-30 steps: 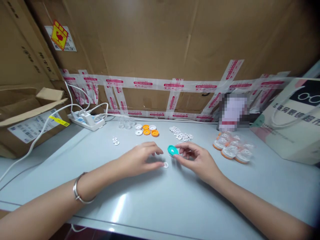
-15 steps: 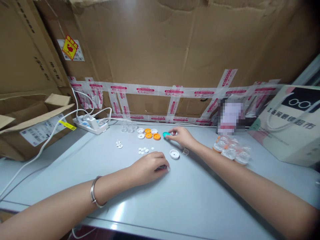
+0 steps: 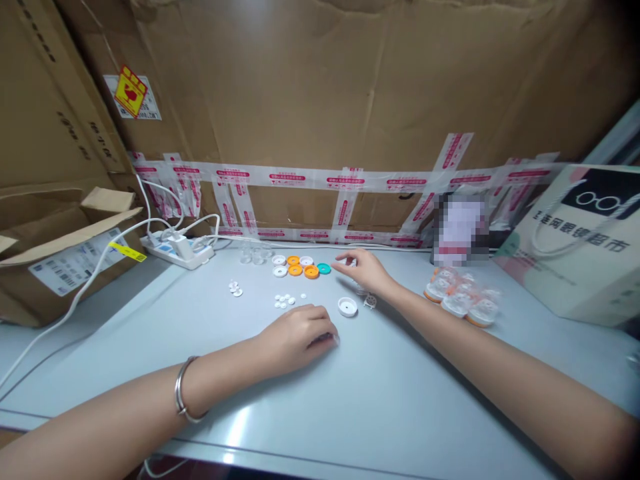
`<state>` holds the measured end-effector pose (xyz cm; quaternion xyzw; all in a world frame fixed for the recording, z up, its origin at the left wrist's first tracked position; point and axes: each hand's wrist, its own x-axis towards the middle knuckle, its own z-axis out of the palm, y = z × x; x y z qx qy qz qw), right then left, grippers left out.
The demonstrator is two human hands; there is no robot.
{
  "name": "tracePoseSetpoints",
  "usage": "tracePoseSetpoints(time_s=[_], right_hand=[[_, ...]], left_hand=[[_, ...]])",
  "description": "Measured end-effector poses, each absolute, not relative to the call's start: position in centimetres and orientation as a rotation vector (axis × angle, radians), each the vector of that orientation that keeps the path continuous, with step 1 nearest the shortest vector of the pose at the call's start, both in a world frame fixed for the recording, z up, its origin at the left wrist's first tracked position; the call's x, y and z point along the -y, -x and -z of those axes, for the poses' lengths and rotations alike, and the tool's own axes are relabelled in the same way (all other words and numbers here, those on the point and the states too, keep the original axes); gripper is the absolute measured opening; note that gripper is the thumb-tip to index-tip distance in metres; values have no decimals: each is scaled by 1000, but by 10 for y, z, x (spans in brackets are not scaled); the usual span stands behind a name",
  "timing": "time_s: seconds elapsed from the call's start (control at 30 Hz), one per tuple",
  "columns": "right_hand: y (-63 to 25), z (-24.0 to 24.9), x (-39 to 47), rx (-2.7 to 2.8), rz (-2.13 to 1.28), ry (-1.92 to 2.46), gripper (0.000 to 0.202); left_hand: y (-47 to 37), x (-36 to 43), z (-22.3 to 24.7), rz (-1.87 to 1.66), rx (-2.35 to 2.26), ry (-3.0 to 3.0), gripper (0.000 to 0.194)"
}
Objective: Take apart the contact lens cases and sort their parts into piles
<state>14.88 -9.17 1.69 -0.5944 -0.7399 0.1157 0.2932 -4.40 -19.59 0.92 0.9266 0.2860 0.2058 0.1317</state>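
Note:
My right hand (image 3: 364, 270) is beside a teal disc (image 3: 324, 269), thumb and forefinger apart, holding nothing. The disc lies at the end of a cluster of round bases, among them an orange base (image 3: 311, 271) and a white base (image 3: 279, 271). My left hand (image 3: 303, 337) rests on the table with its fingers curled; something small and clear seems to show at the fingertips, mostly hidden. Between the hands lie a loose white round base (image 3: 347, 307) and a small white wheel-like part (image 3: 370, 301). Several tiny white discs (image 3: 284, 301) lie beyond my left hand.
Clear plastic cups (image 3: 256, 253) stand at the back. Several clear-domed pieces with orange and white bases (image 3: 456, 303) are grouped at right, before a paper bag (image 3: 575, 253). A power strip (image 3: 197, 257) with cables and an open cardboard box (image 3: 75, 267) occupy the left.
My right hand has let go of the teal disc, which now lies against the orange base, and its fingers have opened slightly. My left hand keeps its curled pose. The view has shifted a little.

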Motion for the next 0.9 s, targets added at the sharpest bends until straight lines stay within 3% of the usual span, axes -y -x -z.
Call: tracePoseSetpoints(time_s=[0.3,0.5,0.67,0.9], right_hand=[[-195,-17,156,1907,-440,1450,22],[-214,-12,167,1864,-508,1473,26],[-217,-15,162,1883,-490,1516,30],[-217,-20,166,1919,-448,1539,30]], left_hand=[[41,193,-8,-599,-838,-2705,18],[89,165,-56,-817,-1056,-2638,17],[145,132,-80,-445,-1410,-2578,16],[157,115,-60,47,-1548,-2467,17]])
